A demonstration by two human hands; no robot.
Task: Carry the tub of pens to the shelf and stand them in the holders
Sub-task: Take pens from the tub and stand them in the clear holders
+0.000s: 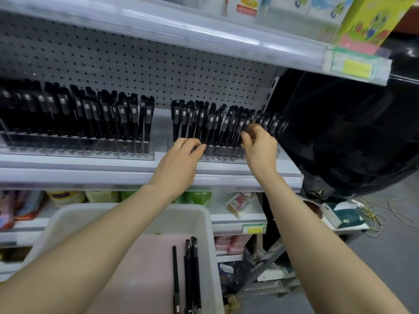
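The white tub (68,219) sits low in the view at about 6 o'clock, below the shelf (90,175), and three black pens (189,275) lie on its pink bottom. On the shelf, at 12 o'clock from the tub, two clear holders stand side by side, the left holder (77,150) full of upright black pens and the right holder (226,155) also filled. The right hand (258,143) has its fingers pinched together on a pen (243,125) in the right holder, while the left hand (181,159) rests at this holder's front with fingers curled, and I cannot tell if it holds something.
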